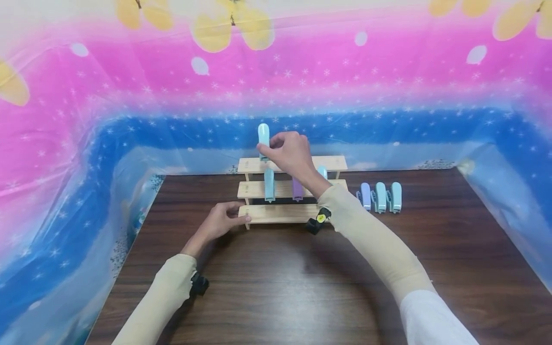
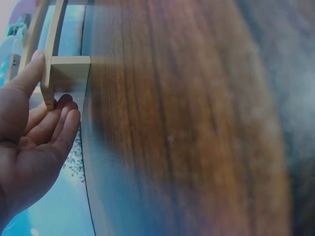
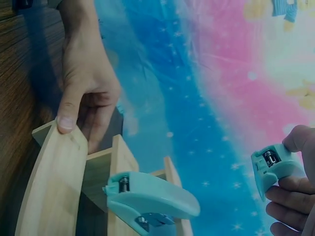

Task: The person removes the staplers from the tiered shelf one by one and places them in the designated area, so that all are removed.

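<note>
My right hand (image 1: 293, 151) pinches a light teal plastic spring clip (image 1: 263, 136) upright at the left end of the top step of a wooden three-step rack (image 1: 276, 214). In the right wrist view the held clip (image 3: 278, 169) shows its metal spring, apart from the rack. My left hand (image 1: 220, 220) holds the left end of the lowest step, thumb (image 3: 66, 118) on top, other fingers below. On the middle step stand a teal clip (image 1: 269, 184), a purple clip (image 1: 297, 190) and a light blue clip (image 1: 322, 171); my right arm partly hides the last two.
Right of the rack, a lavender clip (image 1: 365, 195) and two teal clips (image 1: 380, 197) stand in a row on the dark wooden table (image 1: 284, 287). A patterned cloth (image 1: 388, 91) rises behind the table and along its sides.
</note>
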`<state>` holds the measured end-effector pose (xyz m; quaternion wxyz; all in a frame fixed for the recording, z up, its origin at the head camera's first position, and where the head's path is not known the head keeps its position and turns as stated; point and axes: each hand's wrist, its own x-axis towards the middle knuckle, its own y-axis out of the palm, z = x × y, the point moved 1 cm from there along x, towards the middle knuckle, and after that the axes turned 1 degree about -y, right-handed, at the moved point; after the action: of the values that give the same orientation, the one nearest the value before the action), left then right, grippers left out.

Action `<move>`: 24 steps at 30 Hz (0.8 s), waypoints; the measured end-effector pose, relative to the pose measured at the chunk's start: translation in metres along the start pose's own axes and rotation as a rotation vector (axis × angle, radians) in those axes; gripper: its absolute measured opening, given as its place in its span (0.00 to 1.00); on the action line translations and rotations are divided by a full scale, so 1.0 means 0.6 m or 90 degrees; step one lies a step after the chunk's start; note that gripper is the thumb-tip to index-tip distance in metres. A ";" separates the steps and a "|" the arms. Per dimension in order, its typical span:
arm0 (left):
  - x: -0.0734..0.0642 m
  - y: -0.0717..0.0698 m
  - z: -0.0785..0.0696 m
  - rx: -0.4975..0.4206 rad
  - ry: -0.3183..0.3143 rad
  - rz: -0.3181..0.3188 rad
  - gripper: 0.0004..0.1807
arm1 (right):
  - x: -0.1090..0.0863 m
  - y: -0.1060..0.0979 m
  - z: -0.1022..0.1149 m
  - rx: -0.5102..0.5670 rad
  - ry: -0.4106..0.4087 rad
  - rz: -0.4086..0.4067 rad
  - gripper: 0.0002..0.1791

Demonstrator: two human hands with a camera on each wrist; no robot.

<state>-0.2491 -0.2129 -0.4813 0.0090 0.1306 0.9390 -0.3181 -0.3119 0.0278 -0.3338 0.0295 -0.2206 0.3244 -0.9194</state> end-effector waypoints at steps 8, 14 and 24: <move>0.000 -0.001 0.000 0.009 0.013 -0.001 0.35 | -0.014 -0.037 -0.002 0.000 0.004 -0.004 0.22; 0.002 0.000 0.000 0.014 0.012 0.000 0.35 | -0.025 -0.060 -0.012 -0.015 0.007 -0.021 0.22; 0.004 0.002 0.001 0.013 0.011 0.001 0.36 | -0.044 -0.094 -0.034 -0.034 0.017 -0.048 0.20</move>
<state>-0.2514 -0.2118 -0.4829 -0.0001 0.1338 0.9356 -0.3268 -0.2917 0.0893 -0.3239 -0.0155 -0.2215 0.3404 -0.9137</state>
